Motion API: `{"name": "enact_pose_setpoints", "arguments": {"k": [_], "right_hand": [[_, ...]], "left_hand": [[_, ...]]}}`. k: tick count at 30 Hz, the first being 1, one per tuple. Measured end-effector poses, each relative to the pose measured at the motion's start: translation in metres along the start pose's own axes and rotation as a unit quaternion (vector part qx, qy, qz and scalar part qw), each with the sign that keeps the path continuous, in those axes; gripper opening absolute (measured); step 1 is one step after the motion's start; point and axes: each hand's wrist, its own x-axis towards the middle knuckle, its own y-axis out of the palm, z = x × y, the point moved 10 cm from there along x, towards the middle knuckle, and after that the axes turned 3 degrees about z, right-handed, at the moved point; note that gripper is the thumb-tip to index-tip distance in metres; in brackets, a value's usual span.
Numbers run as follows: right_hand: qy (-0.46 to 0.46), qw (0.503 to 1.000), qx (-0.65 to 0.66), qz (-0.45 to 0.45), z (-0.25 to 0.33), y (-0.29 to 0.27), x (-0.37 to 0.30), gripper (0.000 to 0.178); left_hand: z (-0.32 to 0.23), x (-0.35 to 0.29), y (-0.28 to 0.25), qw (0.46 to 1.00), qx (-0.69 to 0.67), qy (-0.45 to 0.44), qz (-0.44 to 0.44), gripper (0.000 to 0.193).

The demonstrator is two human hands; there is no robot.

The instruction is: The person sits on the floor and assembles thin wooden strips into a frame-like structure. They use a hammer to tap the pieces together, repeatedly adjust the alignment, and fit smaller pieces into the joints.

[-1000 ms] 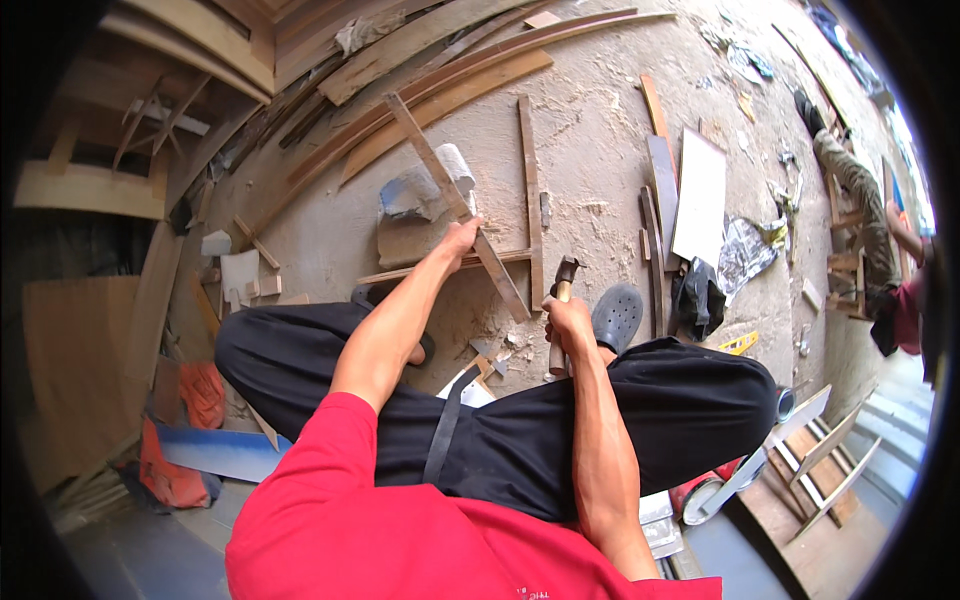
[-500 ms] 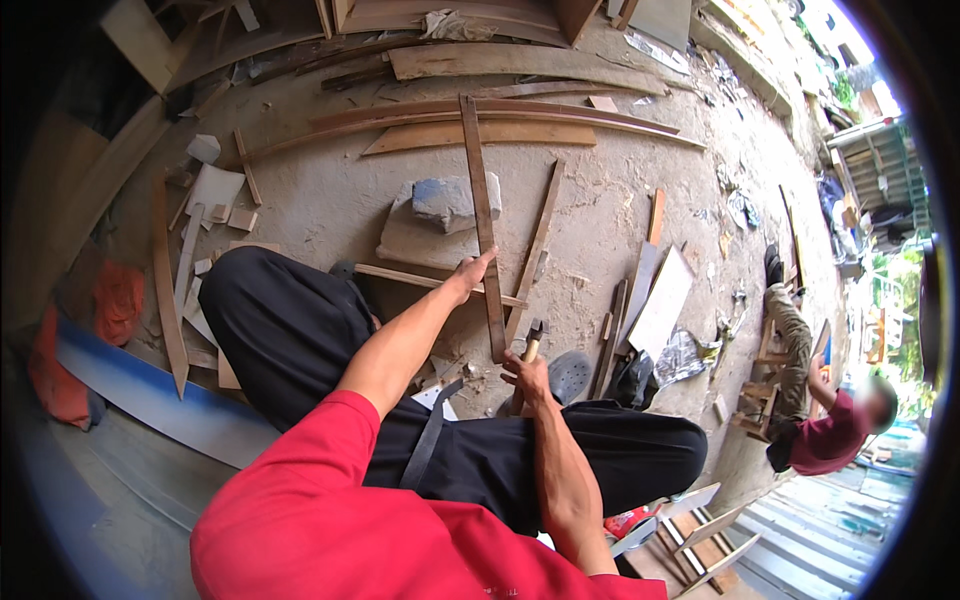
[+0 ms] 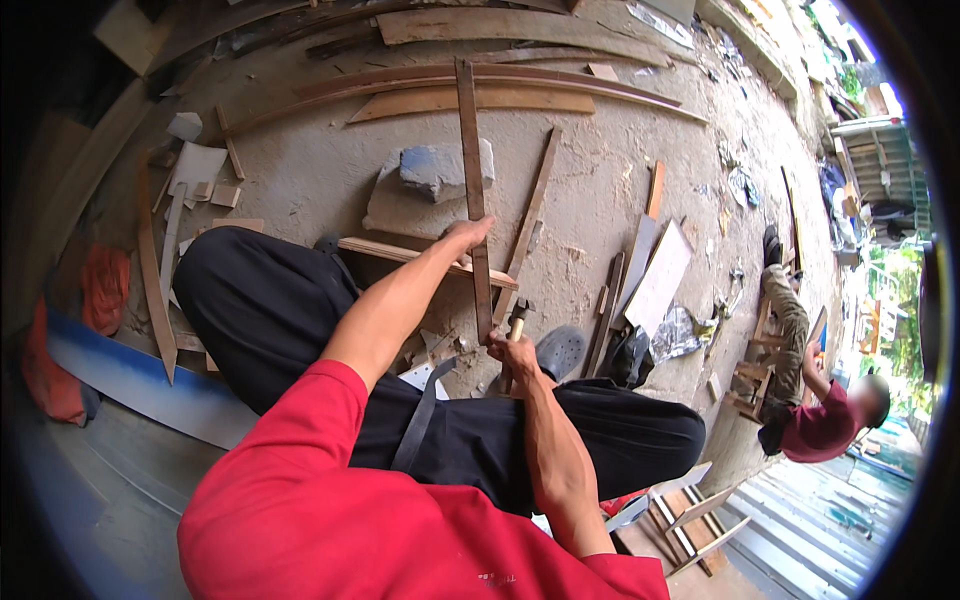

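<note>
A long, dark brown wooden strip (image 3: 469,150) stretches away from me over the ground. My left hand (image 3: 467,238) is closed around its middle, with the thumb along its edge. At the strip's near end, my right hand (image 3: 513,355) grips a hammer (image 3: 517,326) by its pale wooden handle, the metal head pointing away from me. The fingers of that hand also touch the strip's end. Below my left forearm, a lighter wooden batten (image 3: 395,252) lies crosswise near my knee. Another narrow batten (image 3: 535,205) lies on the ground to the right of the strip.
Ahead sits a grey stone block (image 3: 430,175) with bluish paint. Long planks (image 3: 520,98) lie beyond it. Boards (image 3: 660,275) and crumpled foil (image 3: 680,335) are at the right, wood offcuts (image 3: 200,165) at the left. A co-worker (image 3: 825,425) sits at far right.
The view has shifted, so the ground and planks appear higher. Both hands keep their hold on the strip and hammer, sitting slightly higher and further left in the picture.
</note>
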Motion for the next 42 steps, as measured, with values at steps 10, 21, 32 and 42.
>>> {"name": "enact_pose_setpoints", "arguments": {"k": [10, 21, 32, 42], "right_hand": [[0.005, 0.999, 0.020, 0.034, -0.002, 0.011, -0.001, 0.026], [-0.017, 0.998, 0.006, 0.053, -0.015, 0.017, 0.016, 0.024], [-0.050, 0.996, 0.063, 0.037, -0.006, 0.012, 0.012, 0.024], [-0.036, 0.998, 0.043, 0.034, -0.009, 0.012, 0.015, 0.024]], "left_hand": [[0.007, -0.031, 0.001, 0.995, 0.090, -0.005, -0.048, 0.114], [0.017, -0.029, -0.023, 0.973, -0.116, 0.051, -0.194, 0.095], [-0.004, -0.046, 0.000, 0.964, -0.217, 0.035, -0.147, 0.097], [0.009, -0.045, -0.015, 0.994, 0.046, 0.047, -0.091, 0.103]]}}
